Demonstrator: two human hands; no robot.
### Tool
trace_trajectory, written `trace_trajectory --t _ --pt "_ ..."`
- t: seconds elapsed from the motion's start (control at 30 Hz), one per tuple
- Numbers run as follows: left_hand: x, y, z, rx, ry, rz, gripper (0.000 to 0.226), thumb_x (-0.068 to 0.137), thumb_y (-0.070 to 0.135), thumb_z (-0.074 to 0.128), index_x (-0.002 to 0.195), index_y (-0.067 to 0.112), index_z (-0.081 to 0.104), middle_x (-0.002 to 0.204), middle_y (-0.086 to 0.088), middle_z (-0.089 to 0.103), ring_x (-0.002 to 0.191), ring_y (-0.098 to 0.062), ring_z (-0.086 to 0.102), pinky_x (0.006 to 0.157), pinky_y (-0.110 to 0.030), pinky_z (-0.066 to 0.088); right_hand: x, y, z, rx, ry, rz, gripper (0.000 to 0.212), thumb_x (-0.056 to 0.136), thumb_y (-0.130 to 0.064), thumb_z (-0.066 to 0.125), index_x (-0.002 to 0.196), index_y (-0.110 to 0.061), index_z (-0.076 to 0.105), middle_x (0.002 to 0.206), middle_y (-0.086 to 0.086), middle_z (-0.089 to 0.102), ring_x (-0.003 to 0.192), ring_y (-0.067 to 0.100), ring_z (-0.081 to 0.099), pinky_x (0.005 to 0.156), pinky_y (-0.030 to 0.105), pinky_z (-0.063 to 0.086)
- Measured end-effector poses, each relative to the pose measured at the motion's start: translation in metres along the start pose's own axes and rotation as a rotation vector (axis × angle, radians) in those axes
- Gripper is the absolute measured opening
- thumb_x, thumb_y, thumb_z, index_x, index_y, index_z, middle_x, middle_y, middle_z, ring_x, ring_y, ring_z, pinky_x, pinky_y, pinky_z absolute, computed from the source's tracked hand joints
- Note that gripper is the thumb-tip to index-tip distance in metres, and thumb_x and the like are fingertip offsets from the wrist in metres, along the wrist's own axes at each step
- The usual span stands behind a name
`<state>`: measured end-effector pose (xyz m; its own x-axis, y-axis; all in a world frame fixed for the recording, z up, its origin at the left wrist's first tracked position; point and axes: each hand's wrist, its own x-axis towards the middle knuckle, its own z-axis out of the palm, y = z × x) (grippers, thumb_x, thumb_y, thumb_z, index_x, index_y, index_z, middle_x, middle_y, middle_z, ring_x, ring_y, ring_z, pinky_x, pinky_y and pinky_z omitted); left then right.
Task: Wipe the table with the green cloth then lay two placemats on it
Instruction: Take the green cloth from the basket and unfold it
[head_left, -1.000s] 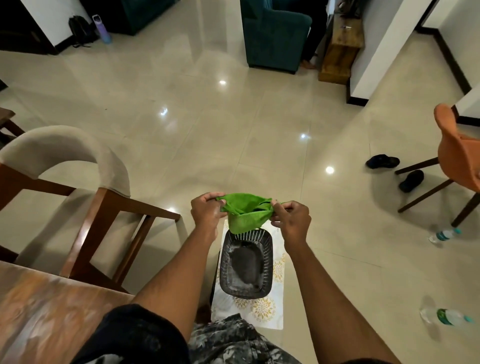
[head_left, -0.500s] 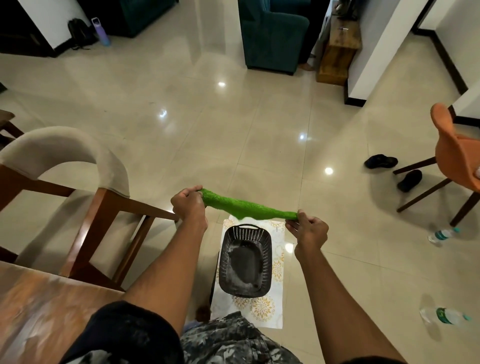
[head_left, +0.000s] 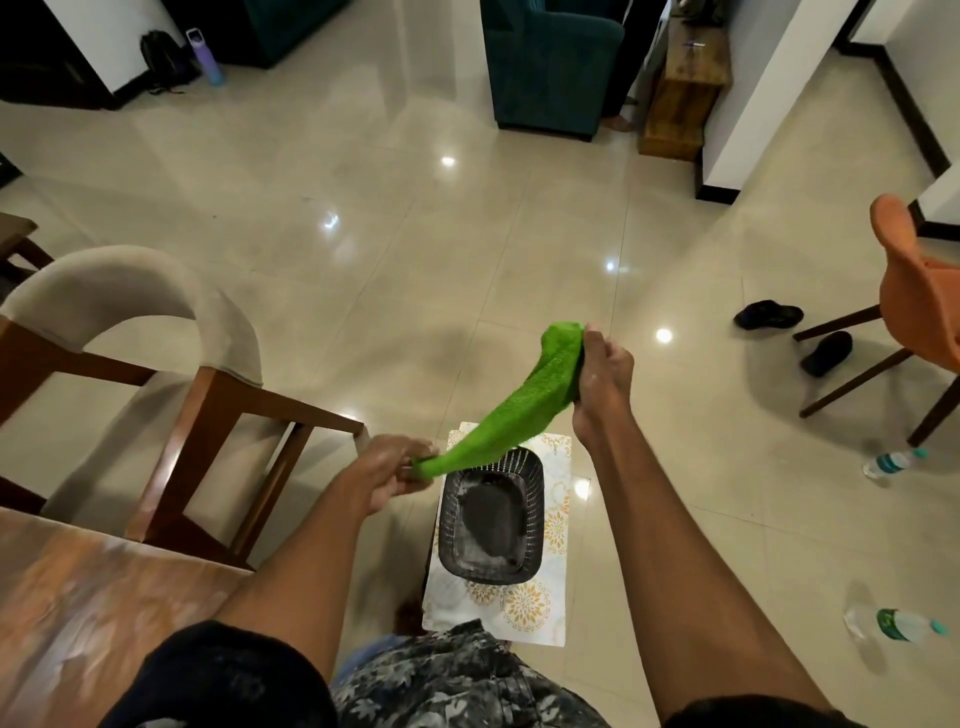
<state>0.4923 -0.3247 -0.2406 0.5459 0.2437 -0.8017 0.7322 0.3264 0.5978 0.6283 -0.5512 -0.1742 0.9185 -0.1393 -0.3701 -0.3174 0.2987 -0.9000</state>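
Cloth first: your green cloth (head_left: 511, 402) is stretched on a slant in the air above the black basket (head_left: 491, 525). Your left hand (head_left: 392, 475) pinches its lower end, fingers closed round it; your right hand (head_left: 602, 371) grips the upper end, raised higher. The basket sits on floral placemats (head_left: 540, 616) on the floor. The wooden table (head_left: 78, 608) lies at your lower left.

Two bare forearms run out from short black sleeves (head_left: 223, 675) at the near edge. Between them, grey-and-black camouflage-print shorts (head_left: 467, 680) cover the lap. The left hand (head_left: 387, 475) and right hand (head_left: 605, 374) wear nothing.
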Motion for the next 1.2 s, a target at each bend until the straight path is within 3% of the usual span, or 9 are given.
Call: trace_trajectory --t 0.2,0.37,0.5,0.67,0.8,0.87,0.97,1.1,1.2 --pt "-0.011 -0.016 0.032 0.448 -0.268 -0.031 0.029 0.096 0.002 0.069 0.124 0.011 0.072 0.12 -0.012 0.077 0.11 -0.029 0.074 0.09 -0.044 0.063 -0.026 -0.023 0.028 -0.051 -0.284 0.013 0.068 0.087 -0.057 0.078 0.108 0.006 0.065 0.094 0.027 0.06 0.082 0.037 0.058 0.073 0.054 0.053" --pt "-0.008 -0.007 0.071 -0.121 -0.3 0.082 0.043 0.094 0.006 0.067 0.134 0.018 0.057 0.12 0.002 0.069 0.137 -0.023 0.053 0.114 -0.048 0.037 -0.042 -0.052 0.024 -0.079 -0.435 0.045 0.033 0.108 -0.031 0.06 0.089 -0.004 0.065 0.078 0.012 0.068 0.068 0.024 0.067 0.067 0.037 0.06" --pt "-0.008 -0.003 0.081 -0.311 -0.448 0.129 0.013 0.085 0.016 0.061 0.087 0.019 0.074 0.125 0.004 0.071 0.144 -0.024 0.046 0.128 -0.052 0.017 -0.051 -0.08 0.016 -0.044 -0.461 0.031 0.035 0.109 -0.027 0.058 0.081 -0.008 0.063 0.064 0.003 0.067 0.058 0.016 0.065 0.059 0.03 0.059" --pt "-0.012 0.006 0.089 -0.402 -0.445 0.217 0.026 0.085 0.013 0.074 0.111 0.016 0.074 0.127 -0.004 0.075 0.125 -0.026 0.062 0.121 -0.046 0.035 -0.044 -0.096 -0.003 -0.007 -0.393 -0.066 0.033 0.11 -0.029 0.057 0.087 -0.008 0.066 0.082 0.012 0.066 0.071 0.022 0.066 0.065 0.034 0.057" --pt "-0.013 0.011 0.072 -0.284 -0.238 0.297 0.021 0.101 0.008 0.064 0.119 0.007 0.073 0.112 -0.01 0.08 0.105 -0.027 0.073 0.096 -0.04 0.055 -0.023 -0.083 -0.031 -0.25 -0.27 -0.104 0.04 0.112 -0.038 0.049 0.086 -0.009 0.057 0.084 0.016 0.059 0.074 0.027 0.061 0.066 0.043 0.057" --pt "-0.015 0.013 0.054 -0.201 -0.154 0.306 0.029 0.103 0.012 0.065 0.126 -0.005 0.069 0.121 -0.019 0.076 0.112 -0.032 0.071 0.102 -0.044 0.055 -0.011 -0.068 -0.037 -0.438 -0.169 -0.161 0.047 0.106 -0.047 0.05 0.074 -0.013 0.046 0.072 0.011 0.042 0.065 0.024 0.046 0.062 0.04 0.045" --pt "-0.022 0.019 0.026 -0.166 -0.028 0.328 0.022 0.101 0.013 0.068 0.116 -0.003 0.072 0.114 -0.018 0.076 0.107 -0.032 0.07 0.102 -0.047 0.056 -0.005 -0.051 -0.034 -0.74 -0.049 -0.246 0.055 0.111 -0.036 0.048 0.063 -0.017 0.03 0.061 0.001 0.034 0.055 0.019 0.03 0.057 0.033 0.025" --pt "-0.039 0.026 -0.009 -0.199 0.037 0.38 0.01 0.098 0.003 0.069 0.094 0.011 0.072 0.087 -0.002 0.073 0.085 -0.023 0.066 0.081 -0.04 0.055 0.005 -0.028 -0.03 -0.852 -0.094 -0.199 0.054 0.108 -0.032 0.057 0.06 -0.014 0.04 0.062 0.003 0.041 0.063 0.023 0.041 0.058 0.033 0.03" --pt "-0.052 0.027 -0.035 -0.272 0.076 0.404 0.011 0.096 0.001 0.07 0.094 0.012 0.069 0.083 -0.002 0.071 0.078 -0.02 0.064 0.077 -0.037 0.053 0.003 -0.019 -0.019 -0.722 -0.285 0.01 0.025 0.098 -0.022 0.076 0.105 -0.001 0.064 0.092 0.017 0.064 0.087 0.028 0.06 0.073 0.039 0.052"
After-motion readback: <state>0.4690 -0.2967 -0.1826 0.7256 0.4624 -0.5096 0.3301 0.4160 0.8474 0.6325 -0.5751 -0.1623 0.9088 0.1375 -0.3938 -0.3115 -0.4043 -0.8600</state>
